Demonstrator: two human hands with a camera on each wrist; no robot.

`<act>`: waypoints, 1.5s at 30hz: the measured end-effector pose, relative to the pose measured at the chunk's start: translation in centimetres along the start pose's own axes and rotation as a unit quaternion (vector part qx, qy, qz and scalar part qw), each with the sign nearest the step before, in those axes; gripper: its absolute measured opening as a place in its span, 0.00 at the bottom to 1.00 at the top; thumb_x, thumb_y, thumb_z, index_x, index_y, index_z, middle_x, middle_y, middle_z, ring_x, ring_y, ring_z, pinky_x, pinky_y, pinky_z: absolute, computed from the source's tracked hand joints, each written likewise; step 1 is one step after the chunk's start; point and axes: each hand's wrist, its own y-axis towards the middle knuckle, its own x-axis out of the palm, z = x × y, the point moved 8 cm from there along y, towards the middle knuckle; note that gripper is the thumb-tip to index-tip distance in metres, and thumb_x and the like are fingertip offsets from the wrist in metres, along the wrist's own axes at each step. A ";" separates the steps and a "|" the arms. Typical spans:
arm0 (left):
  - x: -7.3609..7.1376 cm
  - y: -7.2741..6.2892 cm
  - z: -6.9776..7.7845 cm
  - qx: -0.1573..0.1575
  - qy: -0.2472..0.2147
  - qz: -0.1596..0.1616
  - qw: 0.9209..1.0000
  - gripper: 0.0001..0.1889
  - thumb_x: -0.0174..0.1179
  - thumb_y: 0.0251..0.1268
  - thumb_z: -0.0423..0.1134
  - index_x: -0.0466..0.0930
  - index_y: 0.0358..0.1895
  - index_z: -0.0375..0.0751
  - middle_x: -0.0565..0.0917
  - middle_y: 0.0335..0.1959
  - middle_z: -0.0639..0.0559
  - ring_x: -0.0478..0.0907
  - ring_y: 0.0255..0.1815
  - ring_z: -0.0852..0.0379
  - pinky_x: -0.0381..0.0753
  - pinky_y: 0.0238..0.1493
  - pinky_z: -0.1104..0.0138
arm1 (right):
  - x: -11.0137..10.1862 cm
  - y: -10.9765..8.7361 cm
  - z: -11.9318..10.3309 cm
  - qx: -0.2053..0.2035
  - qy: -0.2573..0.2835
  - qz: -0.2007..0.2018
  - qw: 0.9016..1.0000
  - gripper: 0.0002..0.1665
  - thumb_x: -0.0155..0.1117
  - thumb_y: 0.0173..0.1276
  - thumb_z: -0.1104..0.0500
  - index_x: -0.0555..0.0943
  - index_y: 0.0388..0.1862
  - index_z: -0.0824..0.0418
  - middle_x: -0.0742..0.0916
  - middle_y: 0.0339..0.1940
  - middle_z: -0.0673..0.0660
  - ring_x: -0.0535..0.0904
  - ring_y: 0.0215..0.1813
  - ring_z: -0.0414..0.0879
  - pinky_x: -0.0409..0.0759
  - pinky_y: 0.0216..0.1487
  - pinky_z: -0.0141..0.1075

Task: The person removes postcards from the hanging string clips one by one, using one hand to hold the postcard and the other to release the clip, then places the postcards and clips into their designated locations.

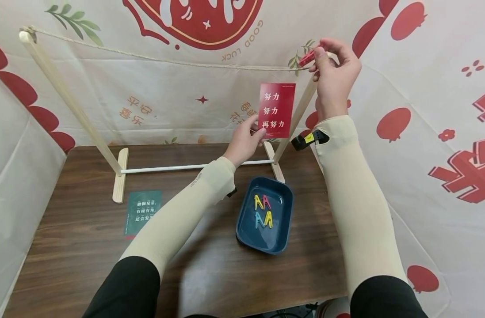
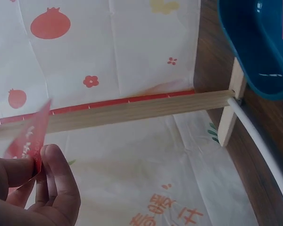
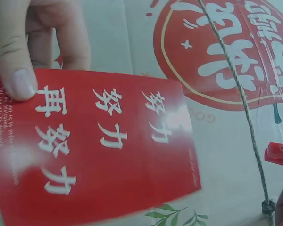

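My left hand (image 1: 242,140) pinches a red card (image 1: 277,110) with white characters by its lower left edge, thumb in front. The card stands upright below a thin rope (image 1: 166,61), near its right end. Up at that end, my right hand (image 1: 338,75) pinches a red clothespin (image 1: 307,58) between thumb and fingers, just above the rope. The right wrist view shows the card (image 3: 108,155) close up, apart from the rope (image 3: 236,75), and part of the clothespin (image 3: 277,154) at the right edge.
The rope runs between two wooden posts, left (image 1: 71,101) and right (image 1: 302,106), joined low down by a white rod (image 1: 166,168). A blue tray (image 1: 242,221) holds several coloured clothespins. A green card (image 1: 140,212) lies on the wooden table (image 1: 79,247), partly behind my left sleeve.
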 end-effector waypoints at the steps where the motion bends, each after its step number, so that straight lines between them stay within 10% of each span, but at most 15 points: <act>1: -0.2 -0.1 -0.2 -0.003 -0.002 0.000 1.000 0.23 0.61 0.84 0.37 0.73 0.76 0.44 0.80 0.46 0.47 0.85 0.46 0.47 0.90 0.45 0.66 | -0.1 -0.1 0.2 0.004 0.004 -0.002 1.000 0.11 0.78 0.69 0.66 0.90 0.49 0.64 0.85 0.46 0.59 0.82 0.29 0.48 0.80 0.28 0.30; 16: -3.1 -1.5 -1.2 -0.003 0.002 0.010 1.000 0.19 0.64 0.83 0.39 0.77 0.71 0.44 0.82 0.45 0.48 0.85 0.43 0.49 0.90 0.46 0.64 | -1.6 -2.1 3.9 0.004 0.049 -0.035 0.998 0.17 0.74 0.71 0.70 0.83 0.57 0.66 0.84 0.52 0.64 0.88 0.46 0.57 0.90 0.51 0.42; 25: -4.4 -3.7 -2.4 -0.015 0.003 -0.008 1.000 0.18 0.63 0.84 0.39 0.77 0.70 0.44 0.82 0.46 0.46 0.84 0.46 0.41 0.90 0.48 0.60 | -2.0 -3.9 5.4 0.007 -0.024 -0.084 0.996 0.22 0.68 0.71 0.74 0.88 0.62 0.65 0.80 0.53 0.61 0.87 0.48 0.52 0.88 0.57 0.38; 45: -9.4 -7.9 -5.9 -0.039 0.026 0.023 0.999 0.10 0.64 0.83 0.37 0.79 0.59 0.41 0.83 0.44 0.44 0.86 0.42 0.47 0.92 0.48 0.54 | -3.5 -6.6 7.7 0.005 -0.022 -0.119 0.993 0.16 0.74 0.72 0.71 0.85 0.57 0.68 0.81 0.44 0.64 0.87 0.43 0.55 0.91 0.48 0.41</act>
